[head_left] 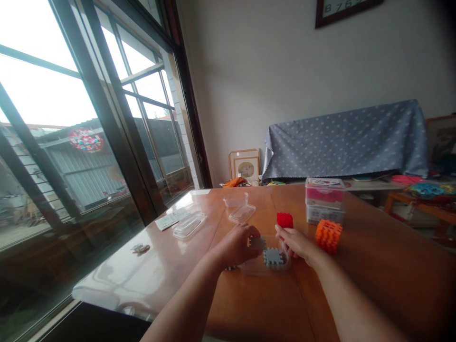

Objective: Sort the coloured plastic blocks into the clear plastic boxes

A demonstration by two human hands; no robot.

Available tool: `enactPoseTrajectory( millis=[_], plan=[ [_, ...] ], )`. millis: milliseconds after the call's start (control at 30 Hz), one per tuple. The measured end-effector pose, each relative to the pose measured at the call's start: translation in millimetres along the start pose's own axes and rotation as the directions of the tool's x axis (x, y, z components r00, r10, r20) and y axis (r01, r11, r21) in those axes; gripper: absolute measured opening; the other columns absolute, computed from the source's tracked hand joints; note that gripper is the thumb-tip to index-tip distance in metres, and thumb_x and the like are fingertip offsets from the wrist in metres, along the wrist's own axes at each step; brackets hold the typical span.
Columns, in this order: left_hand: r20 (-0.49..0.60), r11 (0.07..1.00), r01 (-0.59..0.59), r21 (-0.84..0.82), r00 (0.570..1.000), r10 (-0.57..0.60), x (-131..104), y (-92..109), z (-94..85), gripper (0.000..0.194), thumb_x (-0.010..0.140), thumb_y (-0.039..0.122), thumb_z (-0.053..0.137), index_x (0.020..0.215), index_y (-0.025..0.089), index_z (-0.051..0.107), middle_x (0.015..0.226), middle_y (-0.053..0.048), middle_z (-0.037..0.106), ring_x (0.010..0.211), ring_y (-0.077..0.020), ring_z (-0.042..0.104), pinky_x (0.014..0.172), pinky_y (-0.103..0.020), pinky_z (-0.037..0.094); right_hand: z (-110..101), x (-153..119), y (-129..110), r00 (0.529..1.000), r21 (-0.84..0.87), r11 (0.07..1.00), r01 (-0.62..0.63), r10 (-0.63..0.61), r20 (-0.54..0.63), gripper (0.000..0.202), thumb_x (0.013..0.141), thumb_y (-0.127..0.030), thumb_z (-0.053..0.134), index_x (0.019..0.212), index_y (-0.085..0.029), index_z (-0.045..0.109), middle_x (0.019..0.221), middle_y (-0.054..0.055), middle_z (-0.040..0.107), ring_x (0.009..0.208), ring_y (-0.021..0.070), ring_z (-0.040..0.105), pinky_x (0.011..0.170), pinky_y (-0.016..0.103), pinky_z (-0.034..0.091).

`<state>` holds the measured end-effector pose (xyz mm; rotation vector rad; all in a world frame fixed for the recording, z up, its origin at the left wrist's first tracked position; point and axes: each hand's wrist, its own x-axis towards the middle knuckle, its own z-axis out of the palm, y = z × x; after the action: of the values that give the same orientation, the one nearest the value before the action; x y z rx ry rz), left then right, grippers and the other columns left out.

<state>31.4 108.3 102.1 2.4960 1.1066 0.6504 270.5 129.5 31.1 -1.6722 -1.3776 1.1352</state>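
Observation:
My left hand [238, 244] is closed on a grey foam piece [258, 243] with notched edges, over a clear plastic container [249, 269]. Another grey notched piece [273, 257] lies in the container's right part. At the container's right side is my right hand [292, 241], its fingers bent near the rim; whether they grip the rim is too small to tell. A red notched block [285, 220] stands just beyond my right fingertips. To the right of that hand stands an orange block of notched pieces [328, 236].
Stacked clear boxes [325, 199] stand at the back right of the wooden table [366, 266]. Further left are an open clear tub [235, 199], clear lids [190, 225], a paper sheet [171, 219] and a small pile of pieces [140, 248]. A window borders the left side.

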Motion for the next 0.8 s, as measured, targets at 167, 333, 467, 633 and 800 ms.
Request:
enactPoseTrajectory(
  millis=[167,333,467,633,800],
  plan=[
    [0.111,0.998,0.024,0.051,0.993,-0.03,18.7,10.5,33.0,0.039,0.067,0.029,0.079,0.103,0.023,0.067,0.104,-0.004,0.067,0.094,-0.0217,0.06,0.08,-0.03,0.049,-0.8,-1.5,-1.8,1.0,0.011,1.0,0.006,-0.006,0.006,0.06,0.092,-0.071,0.038,0.096,-0.017,0.062,0.058,0.0,0.062,0.043,0.0111,0.051,0.043,0.021,0.031],
    [0.148,0.99,0.071,0.119,0.985,-0.088,25.0,9.9,43.9,0.041,0.067,0.035,0.078,0.105,0.027,0.067,0.109,-0.004,0.066,0.1,-0.0244,0.059,0.08,-0.031,0.048,-2.1,-2.2,-3.3,1.0,0.04,0.999,0.021,-0.021,0.006,0.06,0.09,-0.073,0.039,0.093,-0.018,0.062,0.055,-0.001,0.06,0.043,0.0117,0.052,0.043,0.021,0.033],
    [0.144,0.983,0.082,0.166,0.984,-0.106,27.3,10.5,46.3,0.039,0.068,0.037,0.078,0.104,0.028,0.067,0.108,-0.003,0.067,0.1,-0.0252,0.06,0.078,-0.031,0.047,-2.2,-1.3,-2.3,0.999,0.059,0.997,0.044,-0.044,0.01,0.061,0.089,-0.074,0.041,0.093,-0.018,0.063,0.056,-0.002,0.059,0.043,0.0124,0.053,0.042,0.022,0.034],
    [0.147,0.983,0.072,0.17,0.984,-0.097,26.7,12.0,48.5,0.036,0.07,0.04,0.076,0.103,0.028,0.068,0.11,-0.003,0.066,0.098,-0.0247,0.062,0.076,-0.031,0.048,-1.4,3.7,3.3,0.999,0.065,0.997,0.047,-0.048,0.007,0.062,0.089,-0.075,0.04,0.096,-0.018,0.063,0.058,0.0,0.061,0.044,0.0133,0.055,0.041,0.022,0.034],
    [0.154,0.983,0.105,0.151,0.98,-0.128,26.0,10.9,49.7,0.037,0.07,0.039,0.076,0.104,0.028,0.069,0.111,-0.004,0.066,0.098,-0.0248,0.063,0.077,-0.031,0.049,-1.4,4.6,4.3,0.999,0.056,0.997,0.05,-0.05,0.005,0.063,0.089,-0.075,0.039,0.096,-0.017,0.063,0.057,0.0,0.062,0.043,0.0126,0.053,0.041,0.021,0.033]
  ],
)
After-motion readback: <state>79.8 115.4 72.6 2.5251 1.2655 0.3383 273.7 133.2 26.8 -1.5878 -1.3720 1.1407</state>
